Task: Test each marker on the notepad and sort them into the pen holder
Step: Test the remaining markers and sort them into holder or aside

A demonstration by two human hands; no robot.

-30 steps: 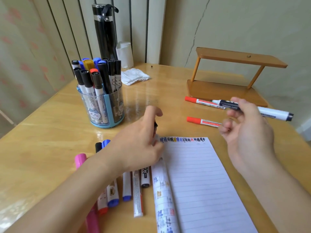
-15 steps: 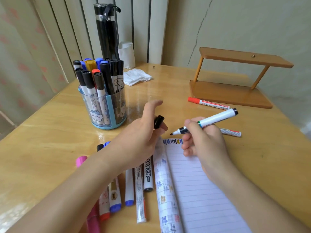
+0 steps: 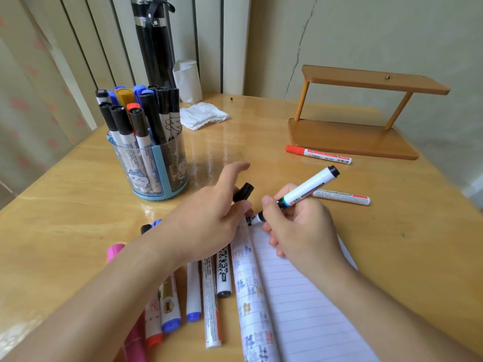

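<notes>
White plastic black-tipped marker (image 3: 311, 185), we reckon light, stiff, slick: right hand (image 3: 300, 231) grips near the tip, left hand (image 3: 206, 218) at 9 o'clock pinches black cap (image 3: 243, 192).

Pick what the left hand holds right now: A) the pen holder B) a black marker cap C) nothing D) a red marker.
B: the left hand holds a black cap in its curled fingers, while the right hand holds the uncapped marker tip-down on the notepad.
</notes>
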